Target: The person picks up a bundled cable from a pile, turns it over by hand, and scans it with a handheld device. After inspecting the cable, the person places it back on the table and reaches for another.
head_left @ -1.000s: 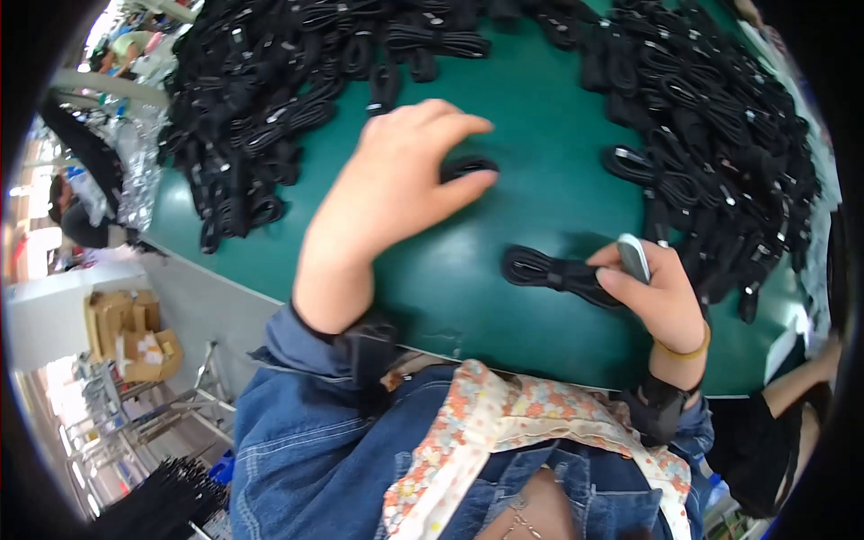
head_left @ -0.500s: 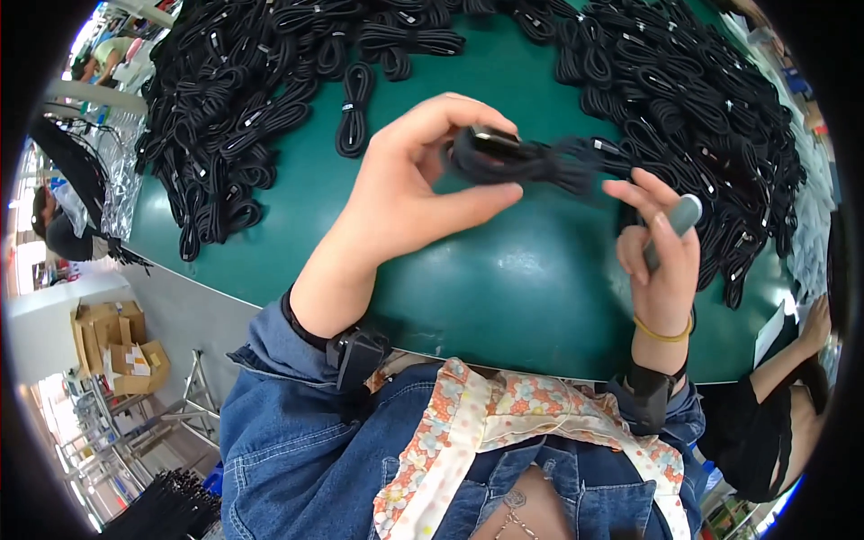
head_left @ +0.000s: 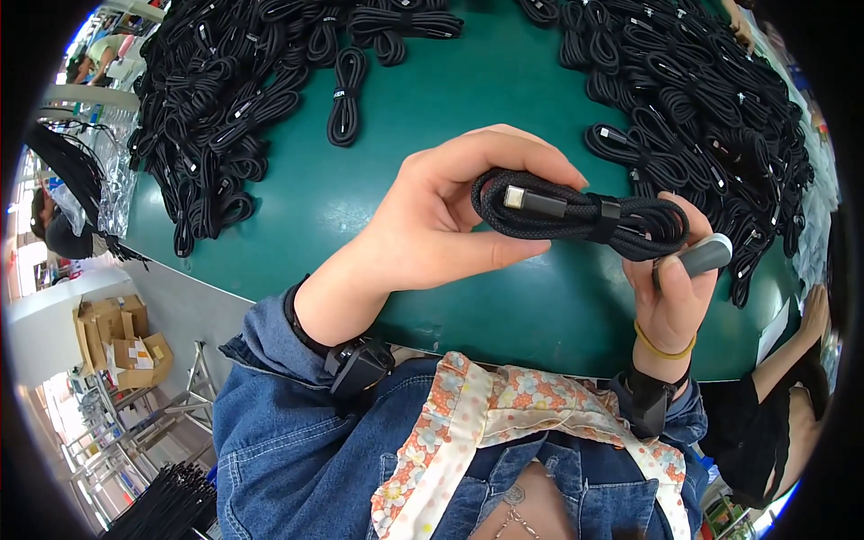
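My left hand grips the left end of a coiled black braided cable between thumb and fingers, above the green table. A strap binds the coil in the middle, and its metal plug faces up at the left end. At the coil's right end is my right hand, closed around a grey, round-ended handheld tool. Its fingertips reach behind the coil; whether they touch it is hard to tell. The tool's lower end is hidden in the hand.
Heaps of bundled black cables lie on the green table at the left and right. A single bundle lies apart, left of centre. Another person's arm is at the right edge. Cardboard boxes stand at left.
The cable bundle has turned so its plug faces up, and it has moved right and slightly down. My left hand moved right with it; my right hand came up beside the bundle's right end.
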`<move>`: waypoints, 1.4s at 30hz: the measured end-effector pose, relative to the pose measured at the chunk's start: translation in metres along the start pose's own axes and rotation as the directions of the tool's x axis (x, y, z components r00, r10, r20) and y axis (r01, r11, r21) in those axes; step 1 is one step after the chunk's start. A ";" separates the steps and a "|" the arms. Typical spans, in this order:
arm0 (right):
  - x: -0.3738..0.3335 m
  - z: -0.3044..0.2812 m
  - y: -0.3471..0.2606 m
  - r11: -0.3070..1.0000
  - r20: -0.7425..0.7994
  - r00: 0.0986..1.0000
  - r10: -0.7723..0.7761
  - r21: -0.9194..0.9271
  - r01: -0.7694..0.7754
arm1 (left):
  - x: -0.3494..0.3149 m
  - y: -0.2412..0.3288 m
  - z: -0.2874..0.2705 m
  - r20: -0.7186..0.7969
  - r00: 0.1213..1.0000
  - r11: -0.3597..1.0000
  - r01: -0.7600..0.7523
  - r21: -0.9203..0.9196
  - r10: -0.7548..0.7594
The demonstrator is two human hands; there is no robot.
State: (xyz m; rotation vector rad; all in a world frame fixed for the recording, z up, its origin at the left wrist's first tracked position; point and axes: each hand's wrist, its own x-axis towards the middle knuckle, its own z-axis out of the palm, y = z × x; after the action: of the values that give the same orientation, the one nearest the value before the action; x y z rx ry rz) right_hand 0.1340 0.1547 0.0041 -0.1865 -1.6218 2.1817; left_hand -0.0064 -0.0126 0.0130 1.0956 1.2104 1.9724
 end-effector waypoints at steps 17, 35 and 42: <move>0.009 0.013 -0.014 0.810 0.061 0.895 0.442 -0.456 -0.369 | 0.006 0.025 -0.066 -0.516 0.849 0.735 0.421 0.531 -0.113; 0.000 0.007 -0.006 0.731 -0.013 0.932 -0.363 -0.623 0.277 | -0.002 -0.006 0.014 -0.039 0.972 0.944 0.234 0.232 -0.231; -0.002 0.006 -0.006 0.756 -0.015 0.932 -0.363 -0.590 0.285 | -0.002 -0.003 0.009 0.060 0.980 0.965 0.172 0.199 -0.187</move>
State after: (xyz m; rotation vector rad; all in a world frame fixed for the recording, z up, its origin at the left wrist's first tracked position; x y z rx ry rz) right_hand 0.1348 0.1498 0.0118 -0.1946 -2.0254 1.3373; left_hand 0.0026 -0.0086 0.0121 1.1040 1.4290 1.6877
